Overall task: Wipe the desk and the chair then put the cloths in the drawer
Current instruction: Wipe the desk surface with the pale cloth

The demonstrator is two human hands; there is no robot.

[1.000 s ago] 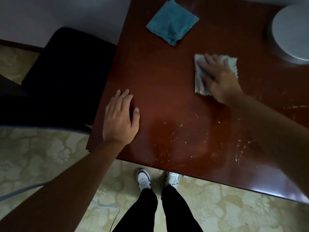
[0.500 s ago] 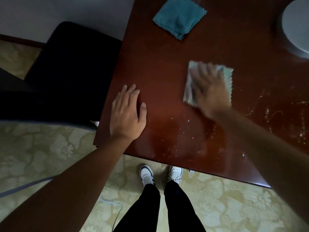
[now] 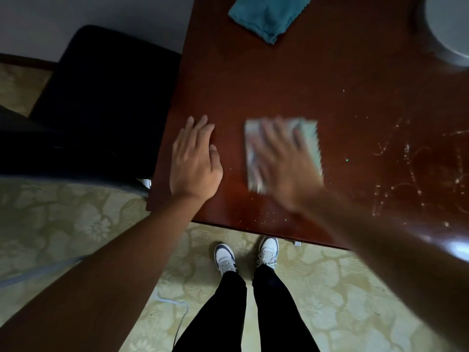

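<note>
A pale grey cloth [image 3: 311,138] lies flat on the dark red wooden desk [image 3: 279,80]. My right hand [image 3: 284,161] presses on it with straight, spread fingers; hand and cloth are blurred by motion. My left hand [image 3: 194,161] rests flat on the desk near its left edge, a short way left of the cloth, holding nothing. A teal cloth [image 3: 269,15] lies folded at the desk's far side, partly cut off by the frame's top. The black chair [image 3: 101,97] stands against the desk's left side.
A round grey object [image 3: 449,26] sits on the desk's far right corner. Pale crumbs and smear marks [image 3: 411,168] cover the desk's right part. My legs and white shoes [image 3: 224,257] stand at the desk's near edge on patterned carpet [image 3: 76,224]. A thin cord [image 3: 177,306] lies on the floor.
My right hand has slid the grey cloth toward the near-left of the desk, closer to my left hand. The left hand has stayed flat on the desk.
</note>
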